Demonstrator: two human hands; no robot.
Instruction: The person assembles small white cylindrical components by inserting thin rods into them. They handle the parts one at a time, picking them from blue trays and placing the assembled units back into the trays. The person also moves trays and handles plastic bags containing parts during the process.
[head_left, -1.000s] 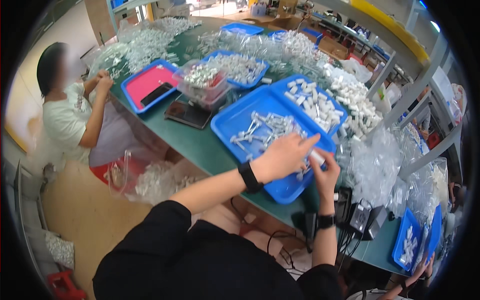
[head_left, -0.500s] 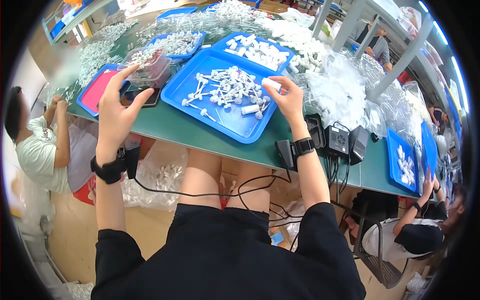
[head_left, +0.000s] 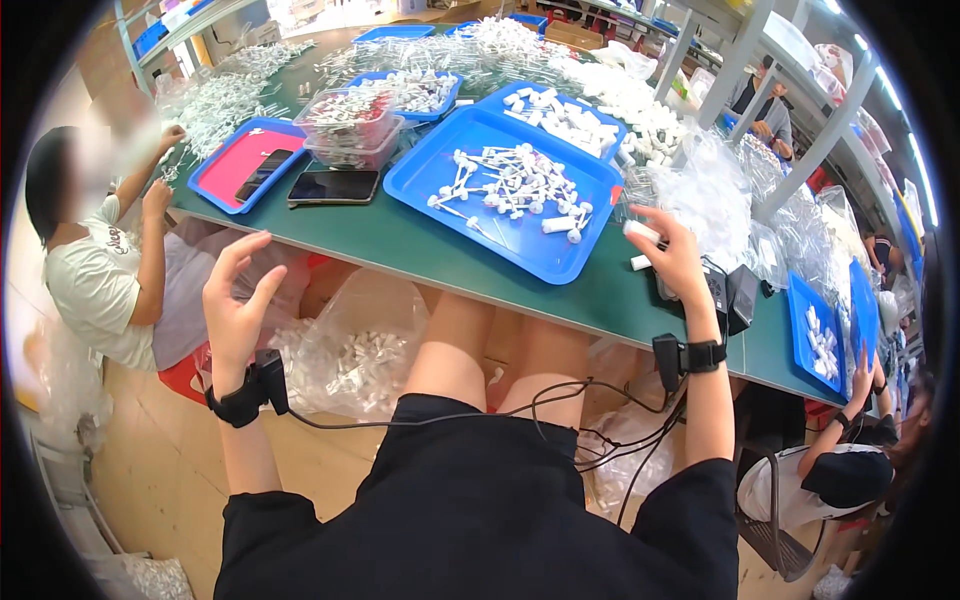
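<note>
My left hand [head_left: 236, 305] is raised in front of the table's edge, with thumb and fingers apart and nothing between them. My right hand [head_left: 677, 258] pinches a small white cylinder [head_left: 641, 232] between thumb and fingers, just right of the large blue tray [head_left: 545, 264]. Another white cylinder [head_left: 640, 263] shows just below those fingertips. In the tray lies a loose heap of thin white sticks with round heads [head_left: 520, 180], and one white cylinder [head_left: 562, 225] rests among them at the right.
Behind is a blue tray of white cylinders [head_left: 560, 118]. A phone [head_left: 334, 187], clear tubs [head_left: 350, 130] and a pink-lined tray [head_left: 225, 172] stand left. Plastic bags [head_left: 705, 190] and a black device [head_left: 741, 298] are at right. Cables [head_left: 480, 414] hang across my lap. Co-workers sit at both sides.
My right hand has moved from over the tray to right of it, still pinching a white cylinder. My left hand has drawn back from the tubs to before the table edge. The view has shifted.
</note>
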